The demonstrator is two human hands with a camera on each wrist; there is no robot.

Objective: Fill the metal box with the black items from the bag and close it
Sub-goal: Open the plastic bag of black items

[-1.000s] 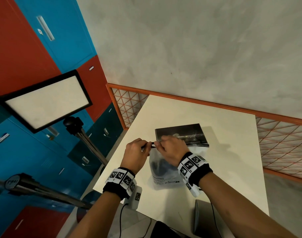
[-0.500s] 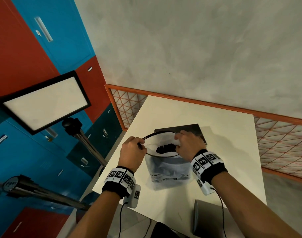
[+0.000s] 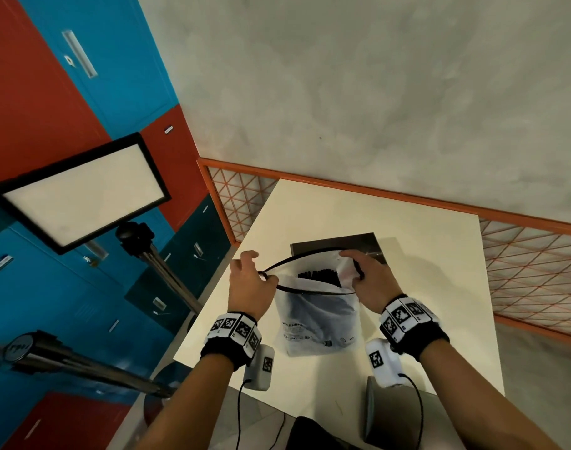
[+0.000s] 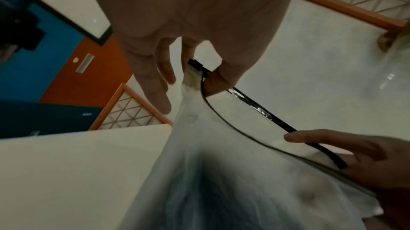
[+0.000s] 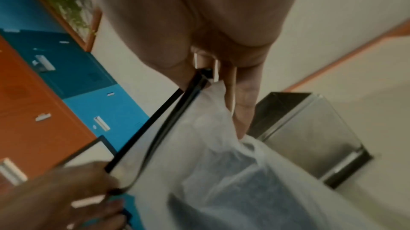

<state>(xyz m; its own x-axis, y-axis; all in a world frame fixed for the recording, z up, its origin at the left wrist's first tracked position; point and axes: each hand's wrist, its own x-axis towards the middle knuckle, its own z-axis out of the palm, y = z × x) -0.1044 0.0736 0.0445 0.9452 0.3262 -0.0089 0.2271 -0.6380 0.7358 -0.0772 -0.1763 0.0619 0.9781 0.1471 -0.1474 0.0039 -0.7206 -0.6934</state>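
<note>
Our left hand (image 3: 250,285) pinches 1 end of the black zip rim of the translucent white plastic bag (image 3: 316,323); our right hand (image 3: 367,282) grips the other end, spreading the mouth wide. Inside sit the black stick-like items (image 3: 318,276), too bunched to count. Just behind the 1 bag lies the 1 flat dark metal box (image 5: 310,132) on the cream table (image 3: 433,306), apparently shut. Tipping the limp bag could spill items past the box, since its lid seems closed.

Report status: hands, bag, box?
Left hand and right hand each pinch the bag rim, mouth open. Black items inside. Metal box behind, shut. Nothing blocking.
</note>
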